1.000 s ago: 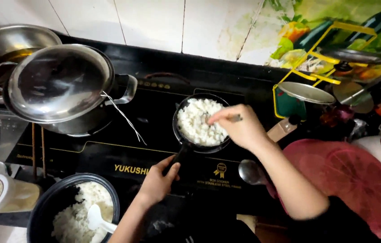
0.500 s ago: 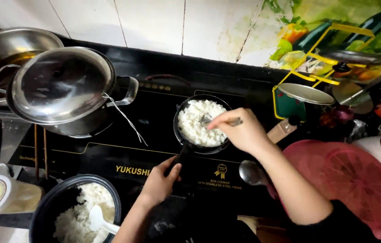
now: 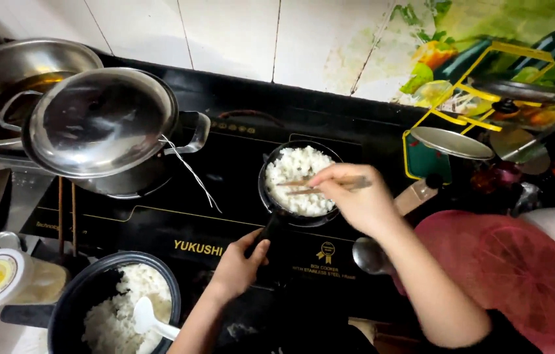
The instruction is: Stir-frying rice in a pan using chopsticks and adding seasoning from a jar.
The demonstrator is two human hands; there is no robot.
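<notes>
A small black pan (image 3: 265, 196) full of white rice (image 3: 297, 177) sits on the black cooktop (image 3: 159, 223). My left hand (image 3: 239, 265) grips the pan's dark handle (image 3: 272, 239) at its near end. My right hand (image 3: 356, 200) is over the pan's right rim and holds a pair of wooden chopsticks (image 3: 303, 186), whose tips lie in the rice.
A lidded steel pot (image 3: 103, 128) stands at the left, with a steel bowl (image 3: 2, 72) behind it. Near front left, a black pot of rice (image 3: 117, 308) holds a white spoon (image 3: 149, 318). A ladle (image 3: 369, 255), a pink round mat (image 3: 520, 275) and a yellow rack (image 3: 467, 111) crowd the right.
My right hand has shifted slightly right and toward me, dragging the chopsticks across the rice. My left hand stays on the pan handle.
</notes>
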